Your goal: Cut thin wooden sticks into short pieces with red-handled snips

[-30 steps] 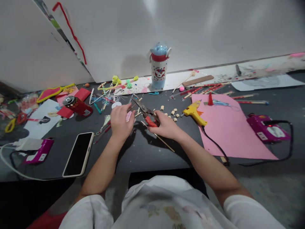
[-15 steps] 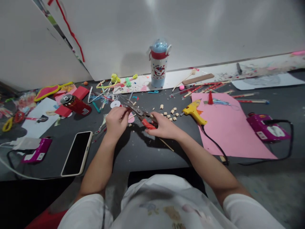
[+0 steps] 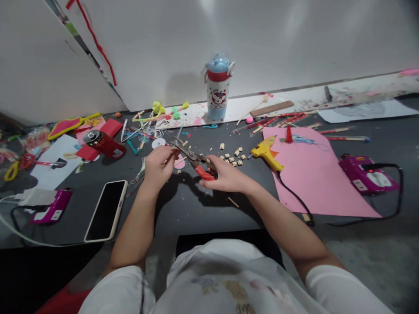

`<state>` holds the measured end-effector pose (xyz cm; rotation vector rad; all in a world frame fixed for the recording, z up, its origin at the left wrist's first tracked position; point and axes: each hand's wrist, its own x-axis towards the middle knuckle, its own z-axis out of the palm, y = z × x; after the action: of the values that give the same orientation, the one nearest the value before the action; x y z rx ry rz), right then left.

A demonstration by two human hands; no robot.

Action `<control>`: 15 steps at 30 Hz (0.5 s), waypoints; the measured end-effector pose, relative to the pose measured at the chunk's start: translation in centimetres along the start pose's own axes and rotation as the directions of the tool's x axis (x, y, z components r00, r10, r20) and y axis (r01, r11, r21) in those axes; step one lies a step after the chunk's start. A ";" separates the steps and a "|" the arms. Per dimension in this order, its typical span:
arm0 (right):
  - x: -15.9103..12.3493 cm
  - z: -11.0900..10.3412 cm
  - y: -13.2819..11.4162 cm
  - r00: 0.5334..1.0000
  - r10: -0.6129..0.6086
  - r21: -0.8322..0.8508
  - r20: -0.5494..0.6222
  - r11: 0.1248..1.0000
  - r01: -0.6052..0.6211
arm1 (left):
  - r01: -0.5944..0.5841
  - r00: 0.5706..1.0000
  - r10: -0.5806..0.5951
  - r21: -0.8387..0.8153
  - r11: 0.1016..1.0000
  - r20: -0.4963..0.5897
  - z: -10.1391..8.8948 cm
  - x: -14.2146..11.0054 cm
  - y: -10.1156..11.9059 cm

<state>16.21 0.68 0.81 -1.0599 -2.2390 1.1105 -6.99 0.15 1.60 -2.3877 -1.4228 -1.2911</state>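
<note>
My left hand is closed in a pinch, with a thin wooden stick reaching from its fingertips toward the cutting tool. In my right hand are metal shears with red grips, their blades pointing up and left past my left fingertips. Whether the blades touch the stick I cannot tell. Beneath the blades lies a round pink piece. Several short cut wooden pieces are scattered beyond my right hand. Another thin stick lies on the table below my right wrist.
A yellow glue gun rests partly on pink paper at the right. Behind stands a bottle. A red can and a phone are at the left. Purple power blocks with cords sit at both sides.
My right hand and the shears have shifted very slightly. Less of the thin stick below my right wrist shows now. My left hand stays almost in place.
</note>
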 end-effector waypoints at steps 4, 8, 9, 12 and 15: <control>-0.1 -0.1 -0.1 0.999 0.031 0.028 0.021 0.999 -0.031 | -0.018 1.000 0.018 0.015 1.000 0.007 0.0 0.0 0.0; -0.1 -0.2 -0.3 0.999 0.046 0.034 0.025 0.998 -0.047 | -0.020 0.999 0.018 0.046 0.999 0.033 0.0 0.0 -0.1; -0.1 -0.2 -0.3 0.998 0.047 0.032 0.028 0.998 -0.048 | -0.025 0.999 0.023 0.053 0.998 0.039 0.0 0.0 -0.1; 0.0 -0.2 -0.4 0.998 0.055 0.030 0.040 0.998 -0.057 | -0.032 0.998 0.028 0.075 0.997 0.055 0.0 0.0 0.0; -0.1 -0.2 -0.4 0.997 0.063 0.035 0.046 0.997 -0.065 | -0.029 0.998 0.023 0.102 0.994 0.060 0.0 -0.1 0.0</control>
<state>16.24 0.55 1.25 -1.1092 -2.2251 1.2081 -6.99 0.09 1.59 -2.3876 -1.4314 -1.1216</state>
